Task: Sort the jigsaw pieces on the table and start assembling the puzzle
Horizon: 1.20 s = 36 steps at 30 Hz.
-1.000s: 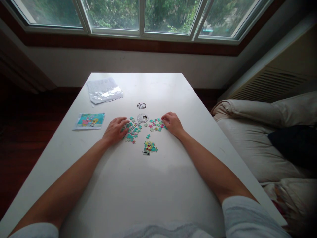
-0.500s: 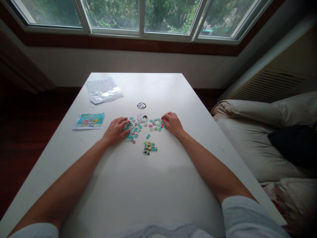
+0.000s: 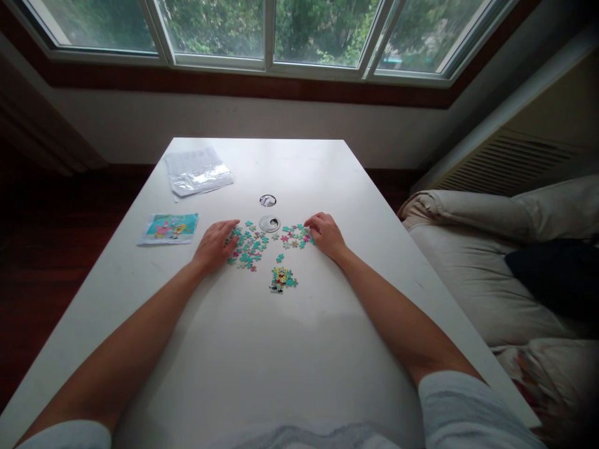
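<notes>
My left hand (image 3: 217,244) rests at the left edge of a spread of loose jigsaw pieces (image 3: 249,247), its fingers apart and nothing seen in them. My right hand (image 3: 326,233) lies at the right side of a smaller group of teal, pink and yellow pieces (image 3: 294,236). Its fingers are bent down onto the table and may touch a piece, but I cannot make out what is under the tips. Nearer to me lies a joined part of the puzzle (image 3: 282,279) with a yellow cartoon figure. One loose teal piece (image 3: 279,257) sits just above it.
Two round table fittings (image 3: 269,223) lie beyond the pieces. At the left is a small picture sheet (image 3: 171,229) with cartoon figures. Farther back lies a clear plastic bag (image 3: 198,171) with paper. A pale sofa (image 3: 449,268) stands right of the white table (image 3: 262,368).
My left hand has drawn slightly back to the left, uncovering more of the loose pieces. My right hand has hardly moved.
</notes>
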{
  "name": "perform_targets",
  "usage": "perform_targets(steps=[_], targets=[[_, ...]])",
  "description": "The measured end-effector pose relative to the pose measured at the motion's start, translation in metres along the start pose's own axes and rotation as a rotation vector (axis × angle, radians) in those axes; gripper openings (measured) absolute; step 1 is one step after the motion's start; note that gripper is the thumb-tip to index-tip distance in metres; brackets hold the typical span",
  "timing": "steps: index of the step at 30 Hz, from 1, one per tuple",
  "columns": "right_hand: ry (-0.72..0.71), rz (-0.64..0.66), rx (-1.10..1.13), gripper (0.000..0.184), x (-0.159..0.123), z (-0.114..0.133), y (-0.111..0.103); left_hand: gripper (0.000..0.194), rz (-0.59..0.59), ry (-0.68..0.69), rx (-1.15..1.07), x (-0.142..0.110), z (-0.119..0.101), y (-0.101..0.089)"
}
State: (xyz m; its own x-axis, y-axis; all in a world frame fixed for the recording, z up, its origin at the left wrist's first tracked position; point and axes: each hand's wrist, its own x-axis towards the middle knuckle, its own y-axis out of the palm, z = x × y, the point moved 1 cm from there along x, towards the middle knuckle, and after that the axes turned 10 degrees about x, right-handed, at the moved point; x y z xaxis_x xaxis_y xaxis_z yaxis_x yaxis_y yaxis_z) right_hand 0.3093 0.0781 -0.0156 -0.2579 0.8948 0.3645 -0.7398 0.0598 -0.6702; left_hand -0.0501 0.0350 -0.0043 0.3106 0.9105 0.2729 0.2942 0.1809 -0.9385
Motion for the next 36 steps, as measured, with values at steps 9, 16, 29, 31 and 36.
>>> perform_targets(steps=[9,16,29,31,36], targets=[[-0.001,0.001,-0.009,0.021,0.0008,-0.003,0.0014,0.044,0.007,0.045,0.021,0.0005,-0.0001,0.0003],[0.002,0.0,-0.006,0.017,0.0007,-0.0052,0.0026,0.037,0.001,0.068,0.018,0.0004,-0.0003,-0.0008],[-0.026,-0.012,-0.024,0.016,0.0006,-0.0051,0.0039,0.042,0.0,0.059,0.04,-0.0004,-0.0038,-0.0025],[-0.024,-0.011,-0.025,0.016,0.0005,-0.0051,0.0042,0.042,0.0,0.059,0.044,-0.0004,-0.0044,-0.0031],[-0.028,-0.001,-0.033,0.016,0.0,-0.0039,0.004,0.044,-0.003,0.048,0.048,-0.0006,-0.0051,-0.0032]])
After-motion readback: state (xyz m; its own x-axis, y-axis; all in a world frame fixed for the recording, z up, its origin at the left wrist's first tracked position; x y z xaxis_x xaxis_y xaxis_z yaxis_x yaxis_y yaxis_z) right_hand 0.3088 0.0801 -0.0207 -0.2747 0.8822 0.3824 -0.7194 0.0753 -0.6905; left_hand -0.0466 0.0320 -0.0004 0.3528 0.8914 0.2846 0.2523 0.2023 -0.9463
